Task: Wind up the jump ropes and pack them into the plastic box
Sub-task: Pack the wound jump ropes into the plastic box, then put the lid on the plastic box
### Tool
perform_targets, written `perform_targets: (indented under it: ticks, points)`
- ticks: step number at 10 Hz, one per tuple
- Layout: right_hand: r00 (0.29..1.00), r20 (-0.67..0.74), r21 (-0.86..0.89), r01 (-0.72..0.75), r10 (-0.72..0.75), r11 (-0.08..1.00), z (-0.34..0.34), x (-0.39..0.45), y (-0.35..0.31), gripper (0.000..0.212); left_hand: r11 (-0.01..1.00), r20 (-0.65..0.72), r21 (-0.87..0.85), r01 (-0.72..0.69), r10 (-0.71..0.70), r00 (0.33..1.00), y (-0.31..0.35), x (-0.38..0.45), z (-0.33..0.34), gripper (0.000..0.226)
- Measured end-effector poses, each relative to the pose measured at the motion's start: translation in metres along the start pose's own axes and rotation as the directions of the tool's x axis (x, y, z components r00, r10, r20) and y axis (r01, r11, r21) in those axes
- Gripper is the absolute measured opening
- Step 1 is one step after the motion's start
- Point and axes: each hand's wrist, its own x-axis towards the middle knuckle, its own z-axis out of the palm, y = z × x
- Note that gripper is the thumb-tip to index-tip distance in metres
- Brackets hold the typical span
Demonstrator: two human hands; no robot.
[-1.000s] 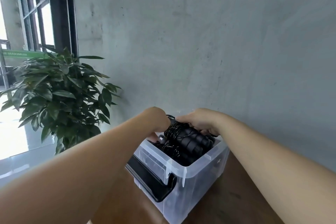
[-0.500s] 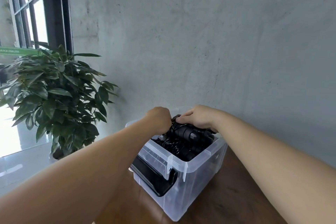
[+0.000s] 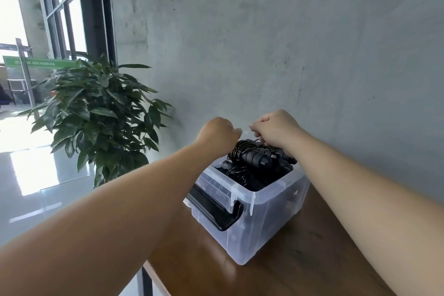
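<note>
Together, left hand [image 3: 219, 133] and right hand [image 3: 276, 128], fingers curled, grip wound jump ropes [image 3: 254, 161] atop the plastic box [image 3: 271, 206].

Brown wooden desk [image 3: 300, 269] here, its grain showing, its far edge up against the grey wall. A dark leg [image 3: 147, 282] drops from its near-left edge down to the glossy floor. Sitting directly on the desk is one clear plastic box [image 3: 269, 218], turned at an angle so a corner points toward the camera. A black handle [image 3: 213, 209] hangs along the box's left side. The box is open on top, with black coiled ropes [image 3: 254, 163] heaped above its rim.
</note>
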Motion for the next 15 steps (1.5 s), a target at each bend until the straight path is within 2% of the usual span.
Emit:
perform_targets:
  ticks: [1, 2, 3, 4, 5, 7, 9, 10, 13, 15]
  points:
    - [0.999, 0.025, 0.028, -0.024, 0.024, 0.999, 0.003, -0.009, -0.002, 0.029, 1.000, 0.002, 0.020, 0.018, -0.018, 1.000, 0.000, -0.008, 0.001, 0.037]
    - [0.998, 0.045, 0.127, -0.052, 0.047, 0.991, 0.003, -0.018, -0.008, 0.026, 0.996, -0.024, -0.068, 0.064, -0.066, 0.998, -0.001, -0.019, -0.006, 0.040]
    - [0.987, 0.102, 0.346, -0.151, 0.123, 0.926, 0.002, -0.026, -0.017, 0.030, 0.947, -0.026, -0.278, 0.160, -0.174, 0.984, 0.001, -0.027, -0.020, 0.013]
    - [0.984, 0.134, 0.401, -0.164, 0.120, 0.901, 0.004, -0.030, -0.033, 0.031, 0.969, 0.012, -0.222, 0.112, -0.112, 0.994, -0.003, -0.027, -0.031, 0.032]
    - [0.990, 0.113, 0.363, -0.121, 0.085, 0.924, 0.012, -0.026, -0.056, 0.029, 0.839, -0.034, -0.539, 0.075, -0.111, 0.993, -0.020, -0.018, -0.041, 0.016]
    - [0.992, 0.101, 0.240, -0.096, 0.073, 0.966, 0.056, -0.005, -0.110, 0.026, 0.823, 0.037, -0.562, 0.079, -0.071, 0.997, -0.073, 0.010, -0.073, 0.021]
    - [0.980, 0.029, 0.172, -0.198, 0.196, 0.965, 0.123, 0.029, -0.162, 0.024, 0.804, 0.148, -0.584, 0.113, -0.031, 0.989, -0.154, 0.051, -0.093, 0.022]
    - [0.965, -0.021, 0.211, -0.252, 0.263, 0.944, 0.154, 0.045, -0.169, 0.018, 0.795, 0.199, -0.593, 0.124, -0.004, 0.980, -0.185, 0.068, -0.090, 0.024]
    - [0.846, -0.219, 0.394, -0.380, 0.487, 0.837, 0.227, 0.094, -0.150, 0.011, 0.748, 0.313, -0.643, 0.166, 0.059, 0.948, -0.235, 0.127, -0.049, 0.028]
    - [0.759, -0.258, 0.437, -0.460, 0.598, 0.773, 0.255, 0.128, -0.114, 0.019, 0.789, 0.366, -0.587, 0.182, 0.058, 0.929, -0.246, 0.166, -0.016, 0.030]
